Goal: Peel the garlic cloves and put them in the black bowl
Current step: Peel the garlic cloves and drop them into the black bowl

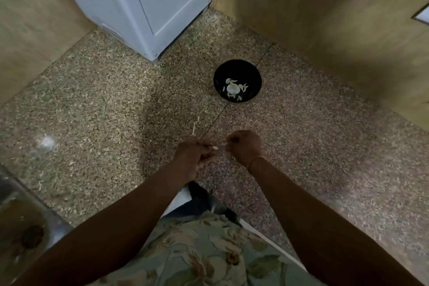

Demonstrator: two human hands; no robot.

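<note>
The left hand (192,158), reaching out past a floral-print top (204,251) and the steel sink (21,223) at the near left edge, has its fingers curled round a garlic clove (214,147), whose pale tip pokes out toward the right. The right hand (245,146) meets it there just above the speckled tabletop (92,123), fingers bent and pinching the clove's exposed end; blur hides whether they grip skin or flesh. Just beyond the left hand a thin pale strip (195,126) lies on the stone. Farther back and slightly right stands the black bowl (220,76), upright, well apart from both hands, with a whitish garlic bulb and several loose pieces (232,88) in its bottom. Behind it, to the left, a white appliance (144,2) sits against the tan walls (325,7).
</note>
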